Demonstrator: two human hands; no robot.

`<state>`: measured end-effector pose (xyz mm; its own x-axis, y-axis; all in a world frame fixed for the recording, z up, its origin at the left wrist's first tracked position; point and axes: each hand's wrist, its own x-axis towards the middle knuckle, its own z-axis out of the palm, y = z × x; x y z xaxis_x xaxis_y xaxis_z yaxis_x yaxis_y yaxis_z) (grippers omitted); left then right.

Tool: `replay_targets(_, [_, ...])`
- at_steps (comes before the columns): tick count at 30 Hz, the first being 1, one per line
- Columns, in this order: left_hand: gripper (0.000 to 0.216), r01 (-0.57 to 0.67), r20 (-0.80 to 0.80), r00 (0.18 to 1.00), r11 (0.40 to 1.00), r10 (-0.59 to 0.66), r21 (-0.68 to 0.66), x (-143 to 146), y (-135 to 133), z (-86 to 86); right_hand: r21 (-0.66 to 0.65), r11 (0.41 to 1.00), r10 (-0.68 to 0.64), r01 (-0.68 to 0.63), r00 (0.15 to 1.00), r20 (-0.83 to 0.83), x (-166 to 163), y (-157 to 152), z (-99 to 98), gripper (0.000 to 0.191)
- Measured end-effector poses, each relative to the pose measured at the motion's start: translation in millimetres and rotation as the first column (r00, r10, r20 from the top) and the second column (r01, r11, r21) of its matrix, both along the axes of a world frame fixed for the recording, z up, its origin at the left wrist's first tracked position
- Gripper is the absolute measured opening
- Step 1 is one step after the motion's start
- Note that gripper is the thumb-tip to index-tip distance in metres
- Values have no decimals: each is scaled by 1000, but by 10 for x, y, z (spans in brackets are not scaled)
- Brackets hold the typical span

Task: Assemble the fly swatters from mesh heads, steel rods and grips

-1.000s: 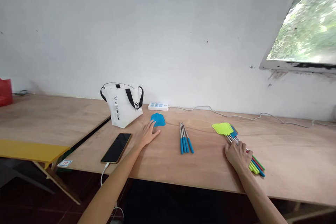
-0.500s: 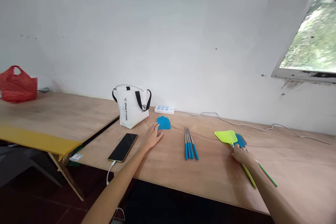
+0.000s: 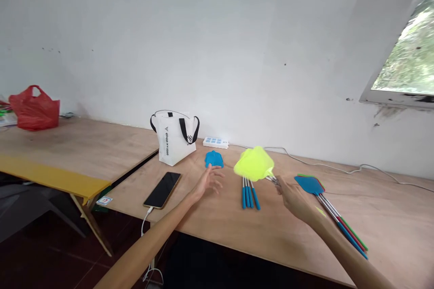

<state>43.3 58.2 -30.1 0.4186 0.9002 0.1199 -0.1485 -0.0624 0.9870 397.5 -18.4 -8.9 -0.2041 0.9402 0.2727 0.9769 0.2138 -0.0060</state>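
My right hand is closed around the metal shafts of yellow fly swatters, whose heads are raised over the table and blurred by motion. My left hand hovers with spread fingers just in front of a small stack of blue fly swatter heads. Between my hands lie several metal rods with blue handles, their far ends partly hidden behind the yellow heads. To the right rest assembled fly swatters with blue, red and green handles, fanned together with a blue head on top.
A phone with a white charging cable lies at the left. Behind it stands a white bag with black handles, beside a power strip against the wall. A red plastic bag sits on the other table.
My right hand has lifted the yellow fly swatters off the stack and carried them left, uncovering the blue, red and green ones. My left hand has moved slightly toward the right, fingers spread.
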Motion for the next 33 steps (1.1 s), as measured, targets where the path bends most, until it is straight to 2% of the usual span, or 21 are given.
replay_targets(1, [78, 173, 127, 979, 979, -159, -112, 49, -146, 56, 25, 990, 142, -142, 990, 0, -148, -75, 61, 59])
replay_targets(2, [83, 350, 240, 922, 920, -304, -177, 90, -306, 101, 37, 967, 252, -253, 967, 23, -289, -157, 115, 60])
replay_targets(4, [93, 612, 429, 761, 759, -487, -224, 139, -644, 152, 49, 919, 388, -392, 918, 78, -520, -323, 191, 59])
replay_targets(5, [97, 682, 496, 692, 700, -525, -211, 145, -806, 158, 57, 899, 429, -434, 899, 89, -605, -396, 212, 57])
replay_targets(6, [98, 721, 550, 639, 668, -538, -183, 142, -955, 153, 69, 881, 460, -468, 882, 101, -669, -459, 221, 55])
replay_targets(8, [99, 762, 631, 554, 636, -543, -121, 115, -1196, 132, 100, 845, 513, -525, 849, 125, -753, -551, 211, 49])
replay_targets(11, [90, 741, 694, 520, 667, -498, -78, 77, -1415, 117, 117, 794, 582, -597, 801, 140, -830, -629, 162, 30])
replay_targets(13, [88, 726, 716, 518, 683, -468, -79, 76, -1495, 122, 92, 784, 607, -614, 789, 96, -883, -670, 126, 23])
replay_targets(17, [104, 732, 705, 515, 678, -487, -66, 132, -1581, 96, 32, 794, 607, -606, 794, -26, -1000, -772, 53, 16])
replay_targets(19, [107, 714, 708, 503, 700, -495, -18, 174, -1607, 57, 18, 812, 583, -583, 811, -43, -1048, -828, 11, 16])
replay_targets(22, [87, 619, 779, 492, 785, -389, 1, 213, -1662, -3, 13, 840, 542, -542, 840, 0, -1105, -909, -43, 32])
replay_targets(23, [77, 599, 800, 489, 801, -348, -17, 213, -1690, -17, 28, 837, 546, -546, 838, 20, -1123, -938, -55, 34])
replay_targets(25, [69, 603, 814, 490, 796, -311, -58, 193, -1758, -33, 83, 818, 569, -570, 822, 36, -1165, -1001, -64, 28])
replay_targets(29, [75, 617, 779, 530, 783, -335, -83, 110, -1907, 4, 211, 786, 598, -581, 801, -22, -1263, -1139, -21, 17])
replay_targets(33, [67, 597, 773, 568, 788, -283, -150, 81, -2009, 118, 304, 757, 613, -578, 789, -26, -1270, -1223, 49, 19])
